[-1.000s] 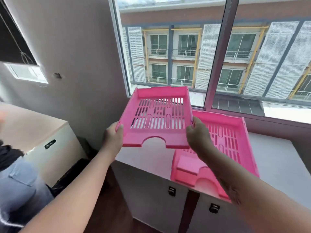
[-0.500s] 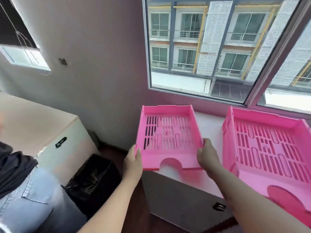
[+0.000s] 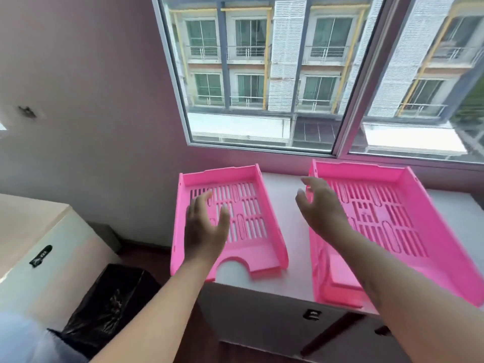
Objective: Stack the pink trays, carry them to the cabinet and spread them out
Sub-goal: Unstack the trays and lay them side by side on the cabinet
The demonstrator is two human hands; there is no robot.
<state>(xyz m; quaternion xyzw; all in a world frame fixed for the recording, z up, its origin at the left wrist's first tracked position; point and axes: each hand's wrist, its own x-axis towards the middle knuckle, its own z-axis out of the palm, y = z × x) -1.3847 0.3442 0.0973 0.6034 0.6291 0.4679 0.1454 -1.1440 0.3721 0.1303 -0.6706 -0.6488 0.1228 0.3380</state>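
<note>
Two pink slotted trays lie side by side on the white cabinet top [image 3: 286, 205] under the window. The left pink tray [image 3: 251, 231] rests flat at the cabinet's left end, its notched front edge at the cabinet's front. The right pink tray [image 3: 387, 216] looks like a stack, with another tray edge showing beneath it. My left hand [image 3: 207, 229] hovers open over the left tray, fingers spread. My right hand [image 3: 319, 205] hangs open above the gap between the trays, near the right tray's left wall. Neither hand holds anything.
A black bin with a dark bag [image 3: 110, 305] stands on the floor left of the cabinet. A second beige cabinet [image 3: 34, 231] is at the far left. The window frame [image 3: 358, 82] rises just behind the trays. A person's jeans [image 3: 23, 339] show at bottom left.
The left tray went from held in the air in both hands to lying flat on the cabinet. Both hands have let go and lifted, fingers spread.
</note>
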